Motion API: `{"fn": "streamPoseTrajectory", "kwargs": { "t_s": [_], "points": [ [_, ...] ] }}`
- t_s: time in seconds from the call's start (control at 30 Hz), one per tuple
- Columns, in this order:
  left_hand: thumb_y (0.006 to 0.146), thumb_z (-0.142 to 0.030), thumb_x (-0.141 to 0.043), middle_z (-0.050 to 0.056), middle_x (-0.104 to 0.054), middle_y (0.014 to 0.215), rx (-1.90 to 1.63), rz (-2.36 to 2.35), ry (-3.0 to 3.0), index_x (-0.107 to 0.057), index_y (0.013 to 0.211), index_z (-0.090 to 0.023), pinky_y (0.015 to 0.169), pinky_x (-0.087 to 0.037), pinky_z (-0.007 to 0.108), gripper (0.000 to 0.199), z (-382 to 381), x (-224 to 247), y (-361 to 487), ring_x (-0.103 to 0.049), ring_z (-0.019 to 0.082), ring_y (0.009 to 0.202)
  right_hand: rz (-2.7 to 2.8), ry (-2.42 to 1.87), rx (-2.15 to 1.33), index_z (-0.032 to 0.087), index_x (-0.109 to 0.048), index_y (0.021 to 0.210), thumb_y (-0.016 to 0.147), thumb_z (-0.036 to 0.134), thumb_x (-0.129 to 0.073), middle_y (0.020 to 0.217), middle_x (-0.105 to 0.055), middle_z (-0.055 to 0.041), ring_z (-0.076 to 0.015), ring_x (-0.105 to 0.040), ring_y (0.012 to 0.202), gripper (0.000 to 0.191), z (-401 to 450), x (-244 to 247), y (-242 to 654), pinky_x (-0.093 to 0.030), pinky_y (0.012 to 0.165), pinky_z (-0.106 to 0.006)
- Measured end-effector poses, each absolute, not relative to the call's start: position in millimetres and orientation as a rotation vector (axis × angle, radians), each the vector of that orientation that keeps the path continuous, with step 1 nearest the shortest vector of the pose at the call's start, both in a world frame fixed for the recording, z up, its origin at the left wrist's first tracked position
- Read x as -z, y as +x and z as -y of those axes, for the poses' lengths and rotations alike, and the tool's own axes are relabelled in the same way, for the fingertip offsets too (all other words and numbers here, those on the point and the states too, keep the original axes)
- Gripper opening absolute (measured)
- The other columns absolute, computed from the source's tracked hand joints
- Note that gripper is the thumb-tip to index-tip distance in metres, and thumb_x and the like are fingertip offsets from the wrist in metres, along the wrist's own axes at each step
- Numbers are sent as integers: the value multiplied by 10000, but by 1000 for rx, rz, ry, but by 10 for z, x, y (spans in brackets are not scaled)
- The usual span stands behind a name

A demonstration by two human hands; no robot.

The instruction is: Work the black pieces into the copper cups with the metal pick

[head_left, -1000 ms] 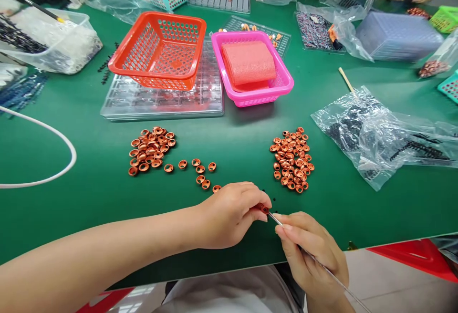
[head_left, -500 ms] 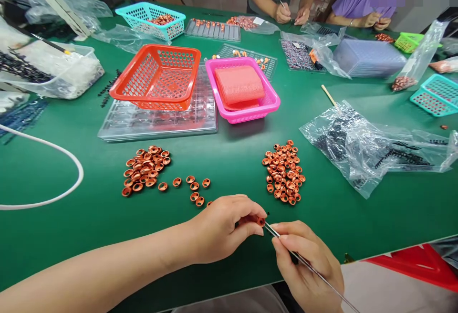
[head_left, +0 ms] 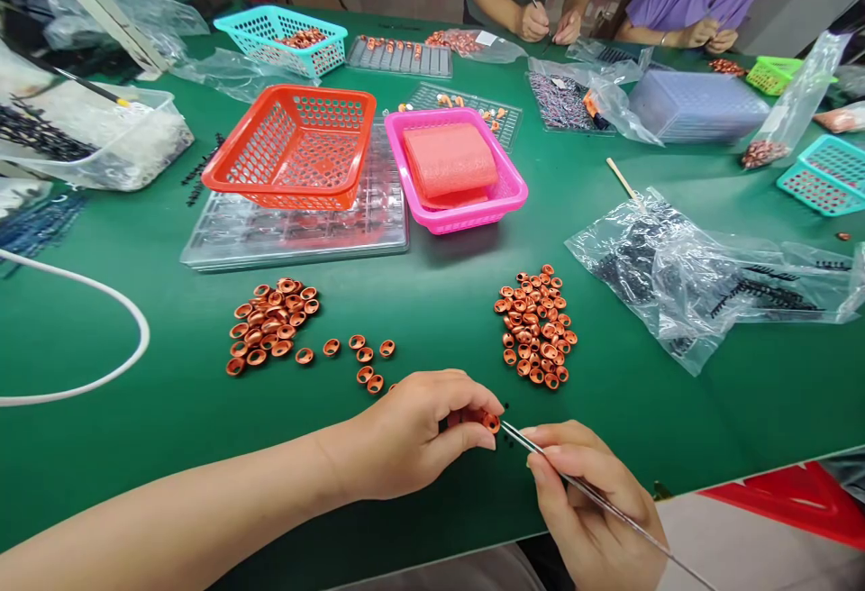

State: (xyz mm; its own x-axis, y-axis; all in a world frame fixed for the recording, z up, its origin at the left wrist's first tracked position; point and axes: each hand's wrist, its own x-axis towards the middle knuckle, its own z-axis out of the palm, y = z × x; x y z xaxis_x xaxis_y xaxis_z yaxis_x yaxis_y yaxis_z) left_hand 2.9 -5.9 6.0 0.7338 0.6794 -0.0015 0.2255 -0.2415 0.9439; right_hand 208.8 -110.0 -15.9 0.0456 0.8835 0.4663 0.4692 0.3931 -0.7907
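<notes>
The right hand (head_left: 598, 501) grasps the tweezers (head_left: 581, 483) partway along, their tips just beside the cup (head_left: 491, 422). The left hand (head_left: 412, 433) pinches that cup between thumb and fingers, at the fingertips over the table (head_left: 439, 303) — its open face shows toward the tweezers. Half a second ago the tips met the cup; now they sit slightly back from it. Beyond lie loose cups (head_left: 365, 354) between two piles (head_left: 537, 330), then the pink basket (head_left: 473, 213) and red basket (head_left: 290, 186).
</notes>
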Motion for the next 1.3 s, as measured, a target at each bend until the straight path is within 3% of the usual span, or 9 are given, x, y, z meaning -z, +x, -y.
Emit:
{"fn": "streamPoseTrajectory", "kwargs": {
  "t_s": [0.43,0.53,0.63,0.73,0.83,1.03,1.3],
  "points": [
    [962,-207,-593,27,-677,806,-625,-645,1932,-684,1052,-176,685,-478,221,132,86,48,23,-596,142,740,1508,-1208,-513,213,-606,1048,882,29,-604,980,-742,-63,-181,-717,897,248,1088,129,2050,-607,757,-335],
    [968,-209,-587,26,-682,811,-624,-630,1913,-679,1051,-175,690,-478,220,129,88,26,24,-592,141,740,1440,-1168,-493,194,-609,1053,976,125,-491,995,-706,-89,-215,-685,961,157,1090,122,2056,-573,831,-416],
    [965,-197,-596,30,-695,821,-611,-623,1898,-681,1040,-160,704,-481,222,119,80,-29,25,-592,142,746,1535,-1186,-464,186,-626,1108,1016,157,-405,1086,-682,-117,-249,-643,1080,241,1105,115,2103,-538,917,-473],
    [957,-153,-605,38,-712,843,-563,-607,1912,-678,1045,-144,730,-484,224,114,69,-87,22,-604,145,776,1778,-1196,-464,213,-586,1273,974,86,-473,1061,-679,-94,-194,-646,949,344,1089,73,2156,-561,786,-366],
    [961,-133,-595,40,-723,864,-573,-551,1955,-663,1043,-148,733,-481,230,108,69,-111,14,-603,149,787,1962,-1166,-415,222,-586,1280,907,18,-572,914,-677,-43,-142,-613,776,425,1020,23,2171,-536,657,-284],
    [1006,-160,-528,67,-699,880,-570,-453,2046,-642,1065,-150,712,-482,254,129,96,-131,2,-596,164,779,2182,-1068,-231,153,-657,1155,893,51,-636,883,-729,-53,-156,-601,754,282,937,54,2175,-537,667,-306],
    [1053,-205,-446,73,-666,824,-528,-443,2164,-637,1045,-139,671,-479,260,203,142,-159,0,-575,168,745,2309,-988,-232,159,-625,1297,946,93,-568,943,-752,-59,-177,-624,793,362,998,154,2281,-543,668,-325]
  ]
}}
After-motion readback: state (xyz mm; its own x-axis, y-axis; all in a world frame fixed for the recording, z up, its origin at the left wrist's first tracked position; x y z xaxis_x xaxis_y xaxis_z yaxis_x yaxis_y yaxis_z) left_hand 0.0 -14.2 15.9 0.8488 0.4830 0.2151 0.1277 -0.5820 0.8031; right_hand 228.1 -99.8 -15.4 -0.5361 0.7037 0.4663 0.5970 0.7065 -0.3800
